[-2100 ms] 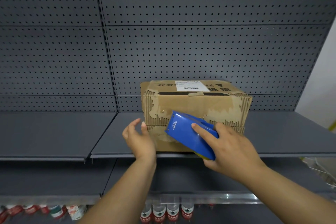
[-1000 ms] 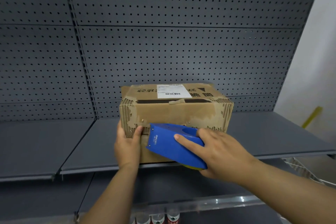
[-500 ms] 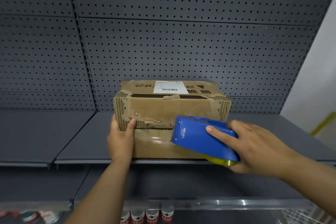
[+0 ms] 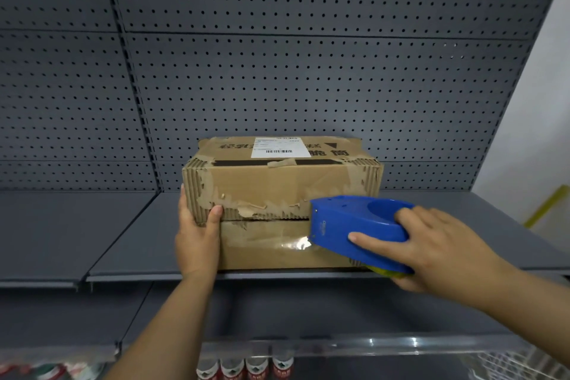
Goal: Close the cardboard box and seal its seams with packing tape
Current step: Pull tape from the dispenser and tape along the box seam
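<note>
A worn cardboard box with torn paper and a white label on top lies on its side on a grey shelf. Its flap seam runs horizontally across the front face. My left hand presses the box's front left corner, thumb on the upper flap. My right hand grips a blue tape dispenser against the right part of the front face, at the seam. A glossy strip of clear tape lies on the lower flap, left of the dispenser.
A grey pegboard wall rises behind the box. Shelf surface extends left and right of the box. Below the shelf's front edge stand bottles with red-and-white caps. A white wall and a yellow object are at the far right.
My right hand has drawn the dispenser rightward across the box's front face, leaving clear tape behind it. My left hand went from hovering to pressing the left corner.
</note>
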Available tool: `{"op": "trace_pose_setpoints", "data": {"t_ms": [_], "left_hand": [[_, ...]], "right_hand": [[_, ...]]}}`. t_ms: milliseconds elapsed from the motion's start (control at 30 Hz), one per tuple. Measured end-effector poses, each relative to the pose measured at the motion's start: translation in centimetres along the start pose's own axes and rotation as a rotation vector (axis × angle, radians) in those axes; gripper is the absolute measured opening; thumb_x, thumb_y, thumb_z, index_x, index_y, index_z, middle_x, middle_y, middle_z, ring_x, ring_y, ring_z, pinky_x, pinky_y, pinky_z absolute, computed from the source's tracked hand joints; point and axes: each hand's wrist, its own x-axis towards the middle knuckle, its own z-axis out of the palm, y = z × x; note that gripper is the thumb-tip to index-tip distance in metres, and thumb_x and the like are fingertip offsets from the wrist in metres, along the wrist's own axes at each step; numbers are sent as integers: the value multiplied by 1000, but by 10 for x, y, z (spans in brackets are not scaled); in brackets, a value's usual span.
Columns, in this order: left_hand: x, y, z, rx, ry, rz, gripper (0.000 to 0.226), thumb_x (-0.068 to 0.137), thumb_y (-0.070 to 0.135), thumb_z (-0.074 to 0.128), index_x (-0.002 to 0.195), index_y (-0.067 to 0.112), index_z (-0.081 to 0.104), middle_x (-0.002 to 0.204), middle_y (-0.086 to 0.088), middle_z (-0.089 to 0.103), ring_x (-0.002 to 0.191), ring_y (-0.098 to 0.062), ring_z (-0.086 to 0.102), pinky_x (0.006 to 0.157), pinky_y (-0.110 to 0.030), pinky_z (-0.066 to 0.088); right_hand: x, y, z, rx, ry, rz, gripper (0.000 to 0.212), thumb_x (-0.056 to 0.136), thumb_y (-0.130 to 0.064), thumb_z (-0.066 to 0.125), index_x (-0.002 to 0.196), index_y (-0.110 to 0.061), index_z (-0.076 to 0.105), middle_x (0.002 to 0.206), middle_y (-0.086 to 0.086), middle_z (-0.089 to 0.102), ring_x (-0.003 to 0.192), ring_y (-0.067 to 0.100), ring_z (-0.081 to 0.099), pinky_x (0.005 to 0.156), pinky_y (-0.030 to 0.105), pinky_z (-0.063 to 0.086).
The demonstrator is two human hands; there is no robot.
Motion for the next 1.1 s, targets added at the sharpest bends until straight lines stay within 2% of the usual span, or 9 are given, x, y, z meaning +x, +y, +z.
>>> {"op": "trace_pose_setpoints", "data": {"t_ms": [267,333,400,467,533,600,833,1000,1100], "left_hand": [[-3,-1,4,3,11,6,80,89,44,49,148,28,-3,153,-3,27,133,-29,38,100,-44,36],[-2,-4,6,43,62,34,86,86,57,39,148,20,-7,156,-9,15,141,-30,23,112,-49,23],[-4,-4,7,187,134,55,84,87,54,31,147,12,-9,157,-14,-2,144,-34,2,117,-46,-1],[-14,0,13,390,170,318,75,93,46,27,146,10,-10,155,-10,-14,144,-32,-9,115,-40,-13],[-25,5,30,603,105,790,65,97,44,22,148,15,-6,156,-3,-19,144,-23,-13,116,-39,-10],[-26,11,51,722,45,1053,60,97,42,24,149,21,2,157,0,-15,145,-18,-10,117,-39,-5],[-8,5,76,844,47,1056,58,97,46,14,149,24,4,157,3,-12,145,-16,-9,117,-41,-5],[-9,2,77,819,81,1057,57,97,45,14,149,25,3,157,5,-11,145,-15,-9,117,-39,-5],[-10,3,77,796,66,1037,56,97,45,10,149,27,0,157,7,-13,145,-13,-10,117,-38,-5]], "right_hand": [[9,-39,7,-3,6,124,89,42,-30,85,123,-29,50,71,12,53,52,27,50,51,38,49],[9,-41,6,-4,7,141,88,42,-32,85,122,-29,50,71,12,54,52,26,50,51,38,49],[10,-40,4,-8,2,151,88,42,-35,85,123,-29,49,72,12,54,53,26,51,52,37,50],[12,-39,2,-7,-14,160,88,42,-37,85,123,-30,51,72,12,54,54,26,51,53,36,50],[15,-38,-1,-8,-31,168,86,41,-38,86,122,-30,55,73,12,53,54,26,50,53,36,50],[17,-35,-2,-14,-49,172,84,41,-39,85,121,-31,58,73,11,54,55,26,50,54,36,49],[14,-18,-2,-28,-86,137,96,40,-58,80,128,-33,52,82,9,54,64,24,55,61,35,51],[0,-1,2,-4,-79,94,103,41,-44,81,136,-36,40,83,5,45,63,22,51,61,28,47],[-3,10,4,13,-61,67,109,37,-42,83,136,-36,38,79,5,48,60,21,51,58,27,47]]}}
